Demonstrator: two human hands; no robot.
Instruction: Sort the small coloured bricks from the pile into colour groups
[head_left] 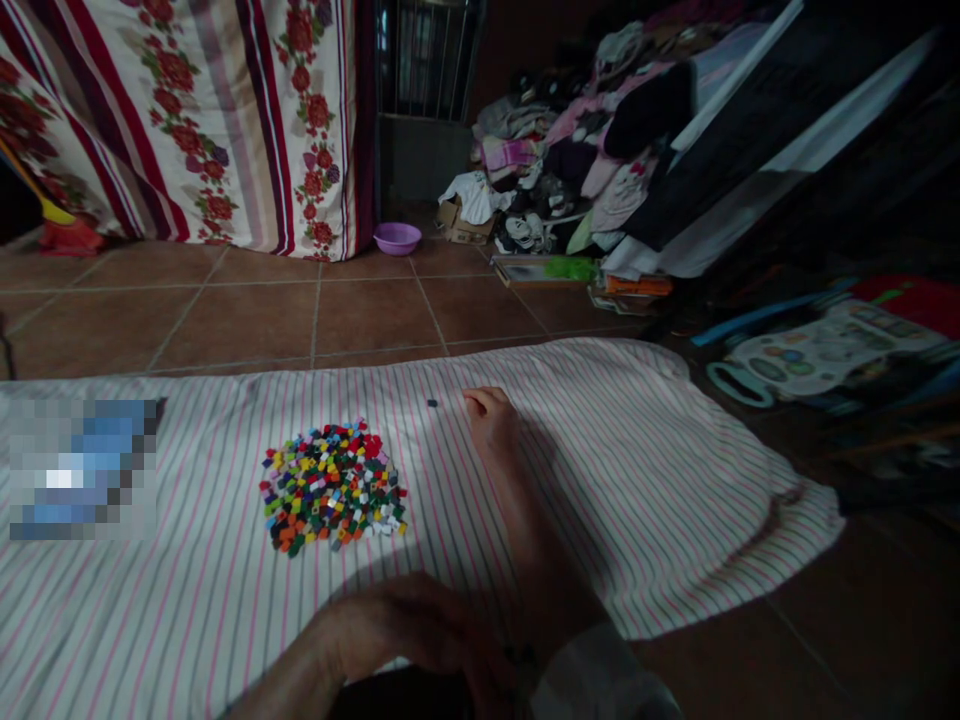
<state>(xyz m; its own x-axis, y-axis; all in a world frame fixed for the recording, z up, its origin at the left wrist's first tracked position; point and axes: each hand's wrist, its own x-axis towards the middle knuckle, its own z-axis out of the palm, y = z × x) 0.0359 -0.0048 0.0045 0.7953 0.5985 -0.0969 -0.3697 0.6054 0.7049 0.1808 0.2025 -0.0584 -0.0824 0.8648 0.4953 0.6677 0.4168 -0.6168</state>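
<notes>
A spread of small colourful cubes (334, 490) lies on a striped cloth (210, 600). One small dark cube (432, 403) sits apart from it, up and to the right. Just right of that cube is my right hand (493, 425), its fingers curled closed over the cloth. Whatever may be in those fingers is hidden. My left hand (405, 620) rests low in front of my body, below the cubes. Deep shadow hides its fingers, and I cannot see whether it touches anything.
On the cloth's left is a pixelated bluish thing (82, 470). Beyond the tiled floor (375, 310) stand a purple basin (397, 238), a flowered curtain (225, 120) and a heap of clothes (585, 140). A colourful plastic item (810, 350) lies to the right.
</notes>
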